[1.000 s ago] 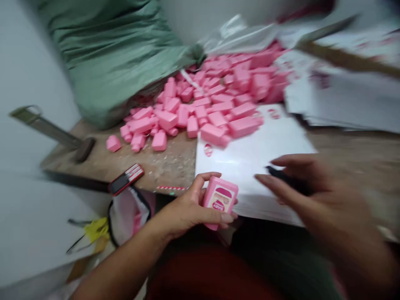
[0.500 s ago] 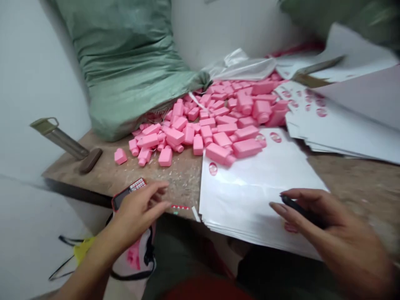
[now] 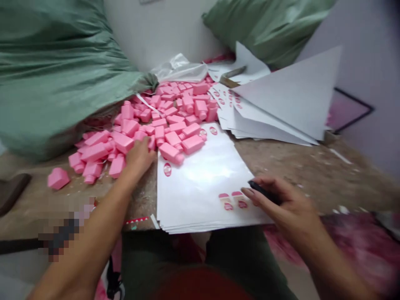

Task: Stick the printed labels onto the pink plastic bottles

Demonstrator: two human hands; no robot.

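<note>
My left hand (image 3: 141, 157) reaches into the near edge of a heap of small pink plastic bottles (image 3: 176, 127), its fingertips among them. Its fingers are partly hidden, so whether they grip a bottle I cannot tell. My right hand (image 3: 286, 200) is closed around a slim black tool (image 3: 264, 192), thumb and forefinger near its tip; its kind is not clear. That hand hovers by the right edge of a stack of white sticker sheets (image 3: 193, 191). Pink and red printed labels (image 3: 233, 201) show on the top sheet beside my right hand. A few bottles lie on the sheet's far end.
A large green sack (image 3: 56, 83) leans over the bottles at left. More white sheets (image 3: 275, 104) stand and lie at right, a metal tool (image 3: 233, 77) on them. A clear plastic bag (image 3: 181, 68) lies behind the heap. The brown table (image 3: 287, 166) has a worn surface.
My left hand has moved forward from the table's front edge into the pink bottles. My right hand still holds the black tool near the sheets. The view has swung to the right.
</note>
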